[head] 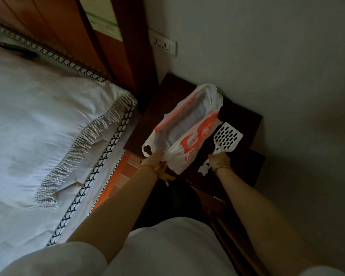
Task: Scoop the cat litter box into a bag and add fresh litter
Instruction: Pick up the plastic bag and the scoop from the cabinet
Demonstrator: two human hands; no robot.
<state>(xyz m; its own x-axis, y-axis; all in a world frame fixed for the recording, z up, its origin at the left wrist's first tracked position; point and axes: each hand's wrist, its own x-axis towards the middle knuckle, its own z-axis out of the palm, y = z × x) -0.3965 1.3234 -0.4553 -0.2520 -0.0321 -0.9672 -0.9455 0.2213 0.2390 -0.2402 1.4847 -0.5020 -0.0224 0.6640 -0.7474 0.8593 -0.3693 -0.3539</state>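
Note:
A white plastic bag (189, 132) with orange print lies open on a dark wooden bedside table (241, 118). My left hand (154, 161) grips the bag's near edge by one handle. To its right lies a white slotted litter scoop (227, 137), head pointing away from me. My right hand (219, 161) holds the scoop's handle, whose bear-shaped end (204, 167) sticks out on the left of my hand. No litter box shows in the head view.
A bed with a white fringed cover (48, 126) fills the left side, against a brown wooden headboard (100, 46). A grey wall (267, 56) with a socket plate (163, 43) stands behind the table. An orange floor strip (118, 180) shows between bed and table.

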